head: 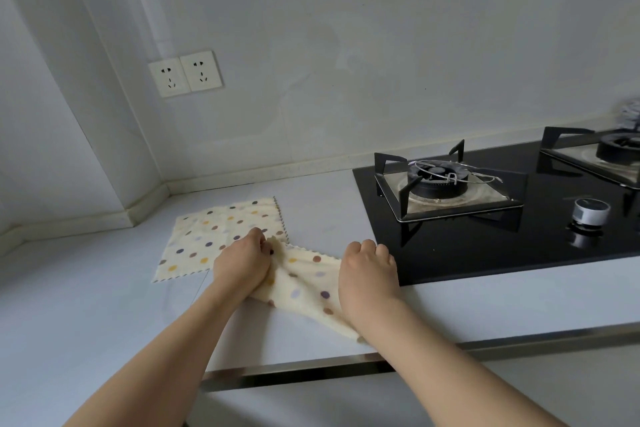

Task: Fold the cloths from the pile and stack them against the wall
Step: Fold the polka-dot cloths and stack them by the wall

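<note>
Left hand (242,262): fingers curled, grip closed on the far left corner of the polka-dot cloth (304,282). Right hand (369,274): fingers curled into a fist at the cloth's far right corner, grip closed on that edge. The cloth is cream with coloured dots and a zigzag edge. It spans between the two hands, slightly raised and creased at the gripped edge, and runs back toward the near edge of the worktop (104,315).

A second cloth (214,236) of the same pattern lies flat on the worktop just beyond the left hand, near the corner where the walls meet. The left hand overlaps its near right corner.

To the right, a black gas hob (485,246) is set into the worktop, just beside the right hand. Two wall sockets (185,73) sit above the flat cloth.
</note>
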`<state>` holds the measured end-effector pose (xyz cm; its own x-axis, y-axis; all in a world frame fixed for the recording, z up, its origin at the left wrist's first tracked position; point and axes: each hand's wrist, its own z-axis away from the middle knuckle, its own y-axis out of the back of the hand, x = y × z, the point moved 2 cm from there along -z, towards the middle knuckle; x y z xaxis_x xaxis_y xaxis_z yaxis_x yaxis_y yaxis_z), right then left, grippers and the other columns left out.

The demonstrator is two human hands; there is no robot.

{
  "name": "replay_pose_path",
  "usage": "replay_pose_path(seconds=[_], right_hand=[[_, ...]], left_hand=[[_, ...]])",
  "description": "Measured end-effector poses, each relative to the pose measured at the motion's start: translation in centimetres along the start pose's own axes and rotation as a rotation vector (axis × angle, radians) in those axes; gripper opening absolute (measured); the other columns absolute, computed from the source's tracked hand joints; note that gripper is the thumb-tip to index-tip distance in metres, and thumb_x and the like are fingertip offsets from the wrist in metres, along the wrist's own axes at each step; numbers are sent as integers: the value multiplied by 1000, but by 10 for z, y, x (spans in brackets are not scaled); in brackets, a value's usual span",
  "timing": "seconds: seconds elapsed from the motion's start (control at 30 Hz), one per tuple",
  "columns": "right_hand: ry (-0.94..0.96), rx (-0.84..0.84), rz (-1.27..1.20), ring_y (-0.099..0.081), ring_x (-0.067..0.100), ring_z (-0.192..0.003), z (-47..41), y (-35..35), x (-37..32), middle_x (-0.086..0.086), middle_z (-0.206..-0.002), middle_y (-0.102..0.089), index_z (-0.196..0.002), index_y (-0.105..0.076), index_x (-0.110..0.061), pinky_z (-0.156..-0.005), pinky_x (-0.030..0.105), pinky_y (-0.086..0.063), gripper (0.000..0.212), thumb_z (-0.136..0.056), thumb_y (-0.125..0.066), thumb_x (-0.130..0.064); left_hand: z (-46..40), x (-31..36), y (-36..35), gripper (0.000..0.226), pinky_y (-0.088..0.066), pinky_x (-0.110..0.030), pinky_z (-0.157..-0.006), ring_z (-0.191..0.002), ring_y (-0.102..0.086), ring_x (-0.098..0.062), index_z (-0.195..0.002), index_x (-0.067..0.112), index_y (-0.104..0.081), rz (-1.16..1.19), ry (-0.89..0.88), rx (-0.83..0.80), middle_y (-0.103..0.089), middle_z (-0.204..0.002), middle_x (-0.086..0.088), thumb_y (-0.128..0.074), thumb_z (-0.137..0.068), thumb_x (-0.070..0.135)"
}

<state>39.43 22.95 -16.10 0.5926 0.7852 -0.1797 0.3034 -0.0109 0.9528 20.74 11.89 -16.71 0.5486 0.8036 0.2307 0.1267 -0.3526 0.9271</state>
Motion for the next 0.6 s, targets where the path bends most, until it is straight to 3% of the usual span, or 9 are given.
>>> replay_pose_path(seconds=[0.27,0.37,0.47,0.53,0.6], right_hand=[[72,-241,154,-48,31,-122,-18,21,4,12,-130,-52,-128,-43,-6,-98,36,-38,40,-88,-50,-6],[195,-91,226,-46,31,-119,-17,31,-6,12,-129,-46,-128,-42,-8,-97,38,-37,43,-86,-54,-7],[490,56,110,-46,33,-114,-12,31,-20,13,-124,-46,-122,-48,-7,-93,39,-36,32,-91,-52,-10],[570,-26,-2,-45,33,-114,-4,21,-27,12,-124,-48,-121,-50,-8,-94,40,-36,26,-100,-41,-23],[518,-169,-11,-40,30,-120,-1,7,-25,9,-129,-44,-125,-48,-11,-101,39,-32,35,-102,-35,-35]], left_hand=[[0,8,1,18,-43,-35,-69,-82,-55,-30,-102,18,-46,-62,-65,-1,-57,-83,-2,-30,-100,28],[-3,7,0,19,-43,-36,-69,-86,-56,-31,-101,17,-44,-69,-85,-23,-61,-84,-4,-28,-100,27],[-4,7,-1,20,-40,-35,-68,-89,-55,-30,-101,18,-44,-79,-91,-33,-61,-83,-4,-27,-100,29],[-4,7,-2,20,-40,-35,-68,-91,-55,-29,-101,18,-43,-87,-94,-38,-63,-87,-4,-27,-101,29],[-5,6,-1,20,-42,-36,-70,-90,-56,-30,-102,18,-44,-87,-100,-51,-64,-89,-5,-27,-101,30]])
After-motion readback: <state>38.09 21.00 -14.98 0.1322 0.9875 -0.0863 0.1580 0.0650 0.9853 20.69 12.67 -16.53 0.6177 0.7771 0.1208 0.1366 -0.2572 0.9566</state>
